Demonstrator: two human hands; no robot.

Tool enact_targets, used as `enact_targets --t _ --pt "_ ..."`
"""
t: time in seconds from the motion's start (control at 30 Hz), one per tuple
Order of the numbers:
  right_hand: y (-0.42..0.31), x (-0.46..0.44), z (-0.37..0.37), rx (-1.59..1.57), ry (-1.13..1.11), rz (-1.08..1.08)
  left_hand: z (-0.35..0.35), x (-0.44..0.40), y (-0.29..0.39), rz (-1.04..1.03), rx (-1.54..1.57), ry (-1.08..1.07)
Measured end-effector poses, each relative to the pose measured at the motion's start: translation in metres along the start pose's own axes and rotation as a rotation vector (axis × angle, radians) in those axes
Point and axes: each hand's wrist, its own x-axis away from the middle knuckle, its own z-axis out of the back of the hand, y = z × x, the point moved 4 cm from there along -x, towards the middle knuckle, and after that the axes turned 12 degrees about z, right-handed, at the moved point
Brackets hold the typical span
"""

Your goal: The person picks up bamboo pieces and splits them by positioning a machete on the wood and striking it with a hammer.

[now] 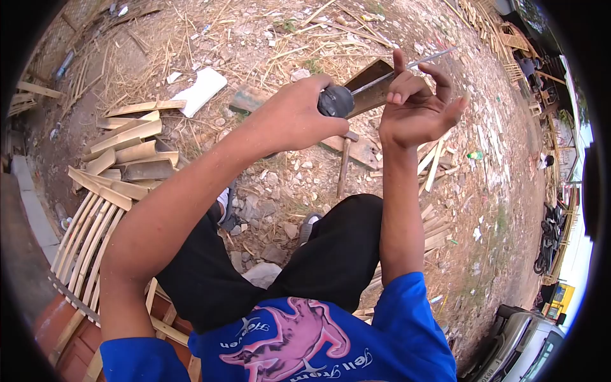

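Note:
My left hand (299, 114) is wrapped around the black handle (335, 102) of a tool with a long, thin metal shaft (433, 57). The shaft points up and to the right; whether it is a blade seen edge-on or a round rod I cannot tell. Beside the shaft, my right hand (417, 108) is raised with its palm toward me, some fingers stretched apart and others curled. The shaft passes by its fingers, and contact is unclear. Behind the tool is a split bamboo piece (372, 89). Below my hands, a hammer (344, 162) stands against a wooden block (359, 151).
Split bamboo pieces (133, 143) lie piled at the left, above a slatted bamboo frame (86, 242). A white foam piece (203, 89) rests on the littered, stony ground. More bamboo strips (436, 229) are at the right. A parked vehicle (515, 347) stands at the lower right.

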Motion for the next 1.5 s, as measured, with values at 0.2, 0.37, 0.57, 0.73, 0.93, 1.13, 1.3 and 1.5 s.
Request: enact_targets --t 0.2,0.37,0.57,0.73,0.93,1.13,1.3,1.5 --pt "0.002 0.002 -0.011 0.400 -0.247 0.093 0.000 -0.003 -0.003 -0.010 0.002 0.004" --pt "0.002 0.003 -0.014 0.481 -0.301 0.163 -0.001 -0.002 -0.005 0.012 0.032 -0.016" --pt "0.000 0.004 -0.018 0.548 -0.342 0.169 -0.001 0.001 -0.005 0.025 0.033 -0.026" --pt "-0.002 0.007 -0.019 0.595 -0.370 0.199 -0.001 0.001 -0.005 0.022 0.041 -0.038" --pt "-0.006 0.010 -0.025 0.745 -0.440 0.173 -0.002 0.001 -0.006 0.024 0.047 -0.037" --pt "-0.002 0.001 -0.017 0.361 -0.126 -0.007 0.000 -0.001 -0.004 0.026 0.032 -0.006" --pt "-0.007 -0.008 0.016 -0.502 0.561 -0.191 -0.003 0.001 -0.005 -0.042 0.042 0.005" --pt "-0.013 -0.004 0.014 -0.795 0.729 -0.257 -0.003 0.001 -0.004 -0.009 -0.016 0.023"
